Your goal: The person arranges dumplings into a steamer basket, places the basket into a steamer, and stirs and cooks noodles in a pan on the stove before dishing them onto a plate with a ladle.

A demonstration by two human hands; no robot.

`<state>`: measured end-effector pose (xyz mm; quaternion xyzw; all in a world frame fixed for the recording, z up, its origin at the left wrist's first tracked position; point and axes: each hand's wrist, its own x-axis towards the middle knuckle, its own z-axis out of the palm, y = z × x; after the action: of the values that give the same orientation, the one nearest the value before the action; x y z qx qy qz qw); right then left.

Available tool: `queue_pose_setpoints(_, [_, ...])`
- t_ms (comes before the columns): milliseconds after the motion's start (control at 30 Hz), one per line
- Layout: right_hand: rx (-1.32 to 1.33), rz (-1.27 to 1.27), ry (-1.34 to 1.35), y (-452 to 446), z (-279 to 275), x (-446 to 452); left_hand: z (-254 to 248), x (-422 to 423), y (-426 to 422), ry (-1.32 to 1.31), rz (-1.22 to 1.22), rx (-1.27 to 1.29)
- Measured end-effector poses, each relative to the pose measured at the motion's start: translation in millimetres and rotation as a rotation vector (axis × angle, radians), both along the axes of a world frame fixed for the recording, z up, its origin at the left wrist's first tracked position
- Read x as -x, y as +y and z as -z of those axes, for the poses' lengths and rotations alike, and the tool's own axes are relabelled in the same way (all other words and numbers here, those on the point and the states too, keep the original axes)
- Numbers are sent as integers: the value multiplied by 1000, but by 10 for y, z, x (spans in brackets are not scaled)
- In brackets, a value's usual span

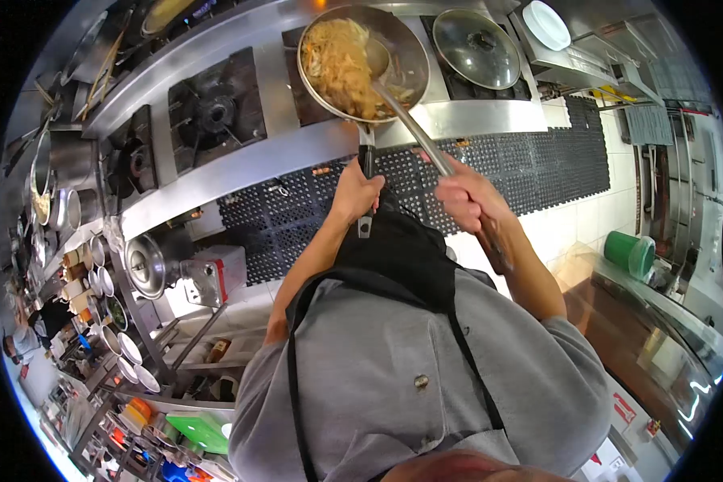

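Note:
My left hand (357, 191) is wrapped round the black handle (366, 157) of a wide pan (410, 60) on the stove. Noodle-like food with pale vegetable pieces (336, 64) fills the pan's left side. My right hand (472, 197) grips the long handle of a metal ladle (414, 128), whose wooden end sticks out below my fist. The ladle's bowl rests in the pan against the food.
A glass lid (475, 48) lies on the burner to the right. Bare burners (215, 112) are at the left. A lidded pot (146, 265) stands lower left, a green bucket (628, 254) at the right. A person (24, 341) is far left.

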<state>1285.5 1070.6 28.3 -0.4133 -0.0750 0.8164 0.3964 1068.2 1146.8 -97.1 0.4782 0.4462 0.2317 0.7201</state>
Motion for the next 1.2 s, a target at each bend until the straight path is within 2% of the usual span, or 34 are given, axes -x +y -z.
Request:
queue_pose_setpoints(67, [63,36,-85,-4,-130,265,-84,-53,-17,75,-31,-43])
queue_pose_setpoints(167, [66,63,-72,70,-59,257,-106,-35,47,32,-12,-52])
queue_pose_setpoints(233, [35,68,368,-33,22,-44,-130,37,65,5,-54,-84])
queue_pose_setpoints(333, [32,89,372,-130,-23,-71,-50,105,115,13,-49,7])
queue_pose_setpoints(367, [17,53,207,-135,-64,-82,12,131,178,-40,-68,67])
queue_pose_setpoints(400, [17,50,202,-143,-161,-57,44,160,199,-93,-90,130])
queue_pose_setpoints(467, [-36,12,-188,-118,-446,25,-7,178,241,-125,-110,135])
queue_pose_setpoints(600, [-116,27,-415,-109,-715,104,71,197,321,-65,-50,140])
queue_pose_setpoints(667, [-137,25,-401,-111,-792,88,133,193,333,-64,-53,158])
queue_pose_setpoints(767, [-201,62,-578,-99,-859,117,182,204,336,-91,-34,155])
queue_pose_setpoints(833, [-215,77,-581,-65,-860,127,192,198,346,-155,-82,166])
queue_pose_setpoints(1200, [-310,146,-533,50,-918,158,300,182,412,-130,-29,171])
